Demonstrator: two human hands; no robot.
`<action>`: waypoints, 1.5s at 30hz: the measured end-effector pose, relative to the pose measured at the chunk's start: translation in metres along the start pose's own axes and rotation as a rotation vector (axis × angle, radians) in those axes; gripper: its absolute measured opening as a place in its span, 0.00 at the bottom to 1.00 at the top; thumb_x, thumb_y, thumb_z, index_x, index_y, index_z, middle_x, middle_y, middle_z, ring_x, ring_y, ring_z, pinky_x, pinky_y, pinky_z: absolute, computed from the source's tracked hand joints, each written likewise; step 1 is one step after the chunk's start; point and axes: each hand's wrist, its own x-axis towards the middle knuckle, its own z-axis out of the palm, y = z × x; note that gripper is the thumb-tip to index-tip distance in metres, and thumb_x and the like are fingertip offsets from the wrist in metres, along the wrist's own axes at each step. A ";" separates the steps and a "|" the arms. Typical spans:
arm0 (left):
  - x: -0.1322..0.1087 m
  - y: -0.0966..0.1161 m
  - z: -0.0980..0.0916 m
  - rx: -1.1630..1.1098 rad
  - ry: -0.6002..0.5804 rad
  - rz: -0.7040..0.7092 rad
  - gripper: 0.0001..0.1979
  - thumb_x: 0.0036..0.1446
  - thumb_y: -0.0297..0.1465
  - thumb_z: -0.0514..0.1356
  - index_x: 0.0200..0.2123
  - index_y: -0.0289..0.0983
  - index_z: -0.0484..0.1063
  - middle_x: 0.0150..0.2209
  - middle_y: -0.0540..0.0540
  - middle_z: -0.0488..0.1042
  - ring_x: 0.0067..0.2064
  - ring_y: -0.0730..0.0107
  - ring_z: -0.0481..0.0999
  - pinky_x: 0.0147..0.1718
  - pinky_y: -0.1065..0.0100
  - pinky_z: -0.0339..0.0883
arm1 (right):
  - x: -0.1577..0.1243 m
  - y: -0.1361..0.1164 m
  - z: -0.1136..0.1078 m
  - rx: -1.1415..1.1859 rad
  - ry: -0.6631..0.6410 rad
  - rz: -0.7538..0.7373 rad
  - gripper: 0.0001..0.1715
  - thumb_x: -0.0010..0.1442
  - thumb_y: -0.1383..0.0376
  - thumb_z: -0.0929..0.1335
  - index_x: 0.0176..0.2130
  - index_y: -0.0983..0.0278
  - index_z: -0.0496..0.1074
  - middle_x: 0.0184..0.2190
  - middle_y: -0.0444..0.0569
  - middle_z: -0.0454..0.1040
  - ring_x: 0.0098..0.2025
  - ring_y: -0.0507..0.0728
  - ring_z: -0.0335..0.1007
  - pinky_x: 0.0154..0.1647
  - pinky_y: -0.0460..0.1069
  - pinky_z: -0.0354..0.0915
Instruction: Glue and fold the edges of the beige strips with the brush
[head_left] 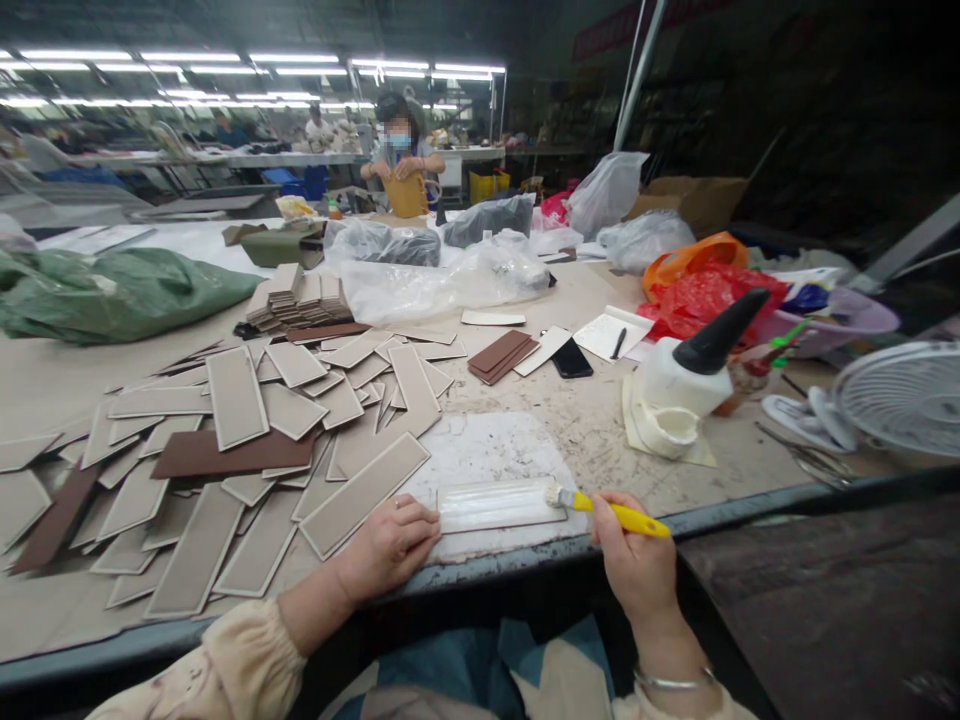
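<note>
My right hand (634, 555) grips a brush (619, 512) by its yellow handle. Its pale bristles touch the right end of a flat rectangular panel (499, 505) near the table's front edge. White, wet-looking streaks cover the top of that panel, which lies on a whitish sheet (495, 445). At the panel's left end, my left hand (397, 540) has its fingers curled together on the edge, holding it in place. Just beyond this hand is a long beige panel with a pale border (365, 495), part of a loose heap of similar pieces (236, 400).
A white bottle with a black nozzle (690, 375) stands at right, near a white fan (904, 395). Brown strips (502, 357), a phone (572, 358) and a pen (619, 343) lie beyond the sheet. Plastic bags (450, 280) line the back. A co-worker (401, 150) handles a tan bag.
</note>
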 end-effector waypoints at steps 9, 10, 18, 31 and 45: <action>0.003 0.002 -0.002 -0.002 0.004 0.004 0.09 0.61 0.25 0.54 0.32 0.36 0.75 0.35 0.43 0.76 0.35 0.69 0.72 0.38 0.65 0.68 | -0.011 -0.025 0.049 0.297 -0.284 0.063 0.16 0.63 0.53 0.62 0.35 0.63 0.68 0.18 0.41 0.69 0.20 0.51 0.64 0.23 0.45 0.62; 0.003 0.002 -0.002 -0.004 0.003 0.005 0.09 0.61 0.25 0.54 0.32 0.36 0.75 0.35 0.43 0.76 0.35 0.69 0.72 0.38 0.65 0.68 | -0.009 -0.022 0.045 0.248 -0.242 0.058 0.17 0.63 0.52 0.62 0.35 0.63 0.68 0.17 0.41 0.69 0.20 0.52 0.65 0.24 0.46 0.62; 0.001 0.001 0.000 -0.019 -0.011 0.004 0.09 0.61 0.25 0.54 0.33 0.36 0.74 0.36 0.43 0.76 0.37 0.68 0.71 0.39 0.64 0.67 | -0.002 -0.009 0.015 0.141 0.005 0.090 0.18 0.61 0.51 0.64 0.34 0.63 0.68 0.16 0.40 0.67 0.20 0.52 0.65 0.26 0.47 0.62; -0.001 0.003 0.000 0.007 -0.017 -0.009 0.08 0.61 0.25 0.54 0.32 0.36 0.73 0.35 0.45 0.76 0.36 0.69 0.72 0.39 0.65 0.65 | -0.004 -0.006 0.020 0.036 -0.026 0.131 0.24 0.58 0.45 0.63 0.33 0.62 0.69 0.16 0.42 0.68 0.21 0.55 0.66 0.28 0.48 0.64; -0.004 0.001 0.006 0.096 -0.072 0.025 0.08 0.60 0.29 0.54 0.31 0.36 0.72 0.34 0.47 0.77 0.34 0.73 0.74 0.37 0.67 0.64 | -0.025 -0.041 0.080 0.249 -0.312 0.105 0.23 0.57 0.44 0.62 0.34 0.60 0.70 0.18 0.41 0.69 0.19 0.54 0.65 0.22 0.48 0.64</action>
